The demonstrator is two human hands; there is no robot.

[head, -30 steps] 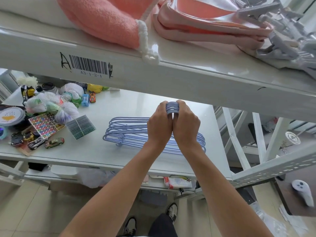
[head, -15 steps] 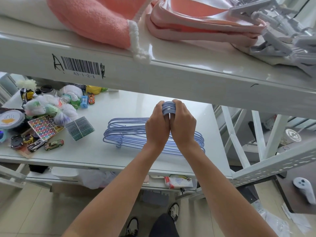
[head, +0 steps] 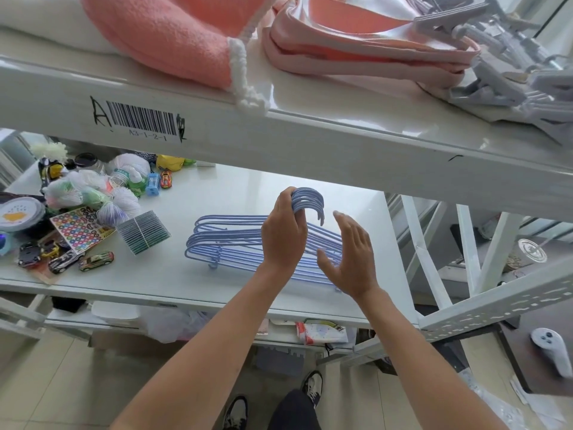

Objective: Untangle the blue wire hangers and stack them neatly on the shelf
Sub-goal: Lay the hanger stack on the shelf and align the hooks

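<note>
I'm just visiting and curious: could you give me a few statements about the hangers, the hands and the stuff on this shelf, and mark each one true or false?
1. The left hand grips the bunched hooks of the blue wire hangers. True.
2. The right hand also grips the hooks. False: it is open, beside them, holding nothing.
3. The hangers lie on the white shelf. True.
4. Toy cars sit to the right of the hangers. False: they are on the left side.
5. The pink towel lies on the same shelf as the hangers. False: it is on the shelf above.
</note>
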